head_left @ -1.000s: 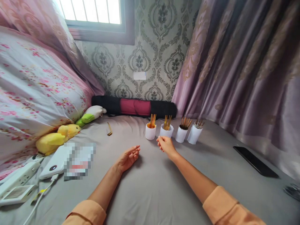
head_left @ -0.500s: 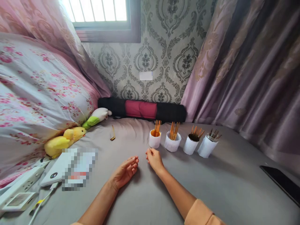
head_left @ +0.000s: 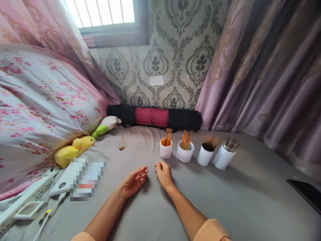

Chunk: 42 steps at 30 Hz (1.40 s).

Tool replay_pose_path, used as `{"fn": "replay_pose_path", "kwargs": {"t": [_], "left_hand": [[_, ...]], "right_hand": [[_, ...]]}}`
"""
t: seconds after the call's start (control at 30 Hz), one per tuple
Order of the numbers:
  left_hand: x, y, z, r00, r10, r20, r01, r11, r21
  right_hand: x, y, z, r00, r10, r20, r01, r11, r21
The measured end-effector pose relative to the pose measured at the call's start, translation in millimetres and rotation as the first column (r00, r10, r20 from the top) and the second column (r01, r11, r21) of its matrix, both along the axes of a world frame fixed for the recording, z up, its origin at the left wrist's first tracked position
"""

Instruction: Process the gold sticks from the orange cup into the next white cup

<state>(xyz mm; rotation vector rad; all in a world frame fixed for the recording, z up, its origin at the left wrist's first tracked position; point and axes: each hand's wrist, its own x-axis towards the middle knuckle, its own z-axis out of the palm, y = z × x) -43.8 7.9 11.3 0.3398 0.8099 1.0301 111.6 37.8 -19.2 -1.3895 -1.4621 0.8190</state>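
Both my hands lie on the grey bed sheet (head_left: 155, 214). My left hand (head_left: 134, 182) rests on its side with the fingers stretched out and slightly apart, holding nothing. My right hand (head_left: 164, 174) lies just right of it, back up, fingers curled in; nothing shows in them. A row of white cups stands just beyond: the first cup (head_left: 166, 149) is nearest my right hand, then a second cup (head_left: 185, 153), a third cup (head_left: 205, 156) and a fourth cup (head_left: 222, 158). Each holds several thin orange or brown sticks.
A black and red roll (head_left: 154, 117) lies against the wall. At the left are a floral quilt (head_left: 37, 110), a yellow plush toy (head_left: 72, 150), a green plush toy (head_left: 104, 125), a power bank (head_left: 61, 184) and a power strip (head_left: 25, 197). A small gold object (head_left: 122, 144) lies on the sheet. A dark phone (head_left: 304, 192) is at the right.
My right hand has drawn back from the second cup to beside my left hand. The left hand stayed put. The view shifted a little to the right.
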Motion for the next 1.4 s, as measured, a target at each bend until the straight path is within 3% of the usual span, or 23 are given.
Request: {"fn": "replay_pose_path", "kwargs": {"t": [0.43, 0.63, 0.87, 1.07, 1.4], "left_hand": [[-16.5, 40.2, 8.6, 0.931, 0.131, -0.342, -0.115, 0.991, 0.066], [-29.5, 59.6, 3.9, 0.833, 0.218, -0.508, -0.156, 0.974, 0.162], [-40.1, 77.4, 2.1, 0.652, 0.319, -0.688, -0.131, 0.941, 0.312], [-49.1, 86.8, 5.1, 0.482, 0.340, -0.807, -0.074, 0.934, 0.350], [-92.6, 113.5, 3.3, 0.067, 0.307, -0.949, -0.083, 0.950, 0.301]], "right_hand": [[-0.1, -0.7, -0.7, 1.000, -0.005, 0.014, 0.005, 1.000, -0.012], [0.9, -1.6, 1.2, 1.000, -0.005, 0.015, 0.005, 1.000, -0.019], [1.3, -0.8, 1.0, 1.000, 0.018, 0.001, -0.018, 0.999, -0.034], [1.1, -1.1, 1.5, 1.000, 0.027, -0.009, -0.028, 0.999, -0.041], [0.6, -2.4, 2.4, 1.000, 0.028, -0.011, -0.028, 0.999, -0.044]]}}
